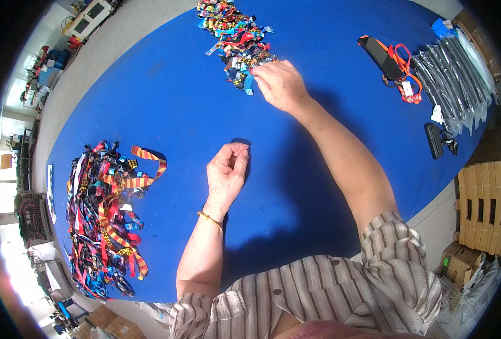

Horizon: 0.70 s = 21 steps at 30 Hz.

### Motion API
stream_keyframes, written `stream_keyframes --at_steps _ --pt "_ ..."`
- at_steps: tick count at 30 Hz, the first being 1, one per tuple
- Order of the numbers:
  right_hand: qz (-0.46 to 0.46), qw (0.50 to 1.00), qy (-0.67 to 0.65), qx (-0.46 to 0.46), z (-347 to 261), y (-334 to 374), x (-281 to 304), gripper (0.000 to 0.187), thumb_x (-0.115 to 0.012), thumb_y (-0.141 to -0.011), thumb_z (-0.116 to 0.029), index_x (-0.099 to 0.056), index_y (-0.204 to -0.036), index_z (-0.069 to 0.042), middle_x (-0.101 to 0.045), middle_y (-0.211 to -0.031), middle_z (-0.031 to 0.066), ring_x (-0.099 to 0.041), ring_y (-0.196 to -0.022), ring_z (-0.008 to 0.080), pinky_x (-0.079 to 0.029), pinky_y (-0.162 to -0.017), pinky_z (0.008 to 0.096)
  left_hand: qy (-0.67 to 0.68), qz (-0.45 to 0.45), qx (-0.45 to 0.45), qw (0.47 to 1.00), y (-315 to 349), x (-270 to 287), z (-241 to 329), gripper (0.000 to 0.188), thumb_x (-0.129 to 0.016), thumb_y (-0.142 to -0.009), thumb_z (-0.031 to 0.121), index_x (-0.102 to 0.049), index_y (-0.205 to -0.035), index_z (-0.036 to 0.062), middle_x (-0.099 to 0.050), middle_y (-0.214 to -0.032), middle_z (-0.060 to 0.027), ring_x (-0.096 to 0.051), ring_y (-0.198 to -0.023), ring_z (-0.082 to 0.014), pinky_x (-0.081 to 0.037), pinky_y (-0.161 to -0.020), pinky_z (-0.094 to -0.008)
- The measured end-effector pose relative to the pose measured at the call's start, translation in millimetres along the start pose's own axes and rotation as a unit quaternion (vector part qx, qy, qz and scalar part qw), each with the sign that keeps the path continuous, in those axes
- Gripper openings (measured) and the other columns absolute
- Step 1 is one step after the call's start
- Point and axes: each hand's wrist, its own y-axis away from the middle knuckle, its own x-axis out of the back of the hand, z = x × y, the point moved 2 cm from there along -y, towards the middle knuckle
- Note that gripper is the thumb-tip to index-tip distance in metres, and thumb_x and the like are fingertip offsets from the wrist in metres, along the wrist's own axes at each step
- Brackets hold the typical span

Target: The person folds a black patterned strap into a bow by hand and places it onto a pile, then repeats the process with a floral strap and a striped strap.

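Note:
My right hand (283, 86) reaches to the near end of a row of colourful folded fabric straps (240, 42). Its thumb and fingers are pinched on a small folded strap there, mostly hidden by the fingertips. Nearer to me, my left hand (226, 168) rests over the blue cloth with its fingers curled and the thumb against them. Nothing sticks out of that hand. Left of it lies a large heap of loose printed straps (101, 226), and one red-and-yellow striped strap (161, 168) loops out toward the hand.
A blue cloth (318, 34) covers the table. At the right lie a dark phone-like slab (383, 58), an orange strap (400, 53), plastic-wrapped black packs (451, 79) and a black case (433, 140). Cardboard (483, 198) stands beyond the right edge.

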Motion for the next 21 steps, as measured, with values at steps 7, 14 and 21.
stream_keyframes --at_steps 7,14,21 --pt "-0.006 1.000 -0.002 0.013 -1.5 0.6 3.2 0.016 -0.068 -0.082 -0.009 -0.070 -0.098 -0.008 -0.069 -0.090 0.0075 -0.065 -0.085 0.0261 -0.048 -0.082 0.0390 0.010 -0.002 -0.001 1.000 0.7 -1.8 3.3 0.007 -0.064 -0.095 0.006 -0.067 -0.099 0.0021 -0.064 -0.083 0.0035 -0.057 -0.076 -0.0031 -0.047 -0.070 -0.0189" --pt "-0.007 1.000 0.003 0.026 -5.3 -1.6 5.3 0.016 -0.068 -0.080 -0.007 -0.070 -0.096 -0.007 -0.069 -0.092 0.0062 -0.065 -0.086 0.0251 -0.048 -0.082 0.0390 -0.011 0.000 -0.009 1.000 -0.3 -0.4 1.5 0.007 -0.065 -0.094 0.006 -0.067 -0.100 0.0019 -0.065 -0.084 0.0032 -0.057 -0.076 -0.0035 -0.048 -0.071 -0.0192" --pt "0.000 1.000 0.003 0.029 -4.4 -2.2 5.2 0.012 -0.066 -0.077 -0.003 -0.067 -0.089 -0.006 -0.067 -0.087 0.0075 -0.064 -0.082 0.0265 -0.047 -0.078 0.0393 -0.022 0.002 -0.008 1.000 -0.2 0.0 2.1 0.008 -0.065 -0.094 0.006 -0.067 -0.100 0.0023 -0.065 -0.083 0.0035 -0.057 -0.076 -0.0032 -0.048 -0.071 -0.0190"
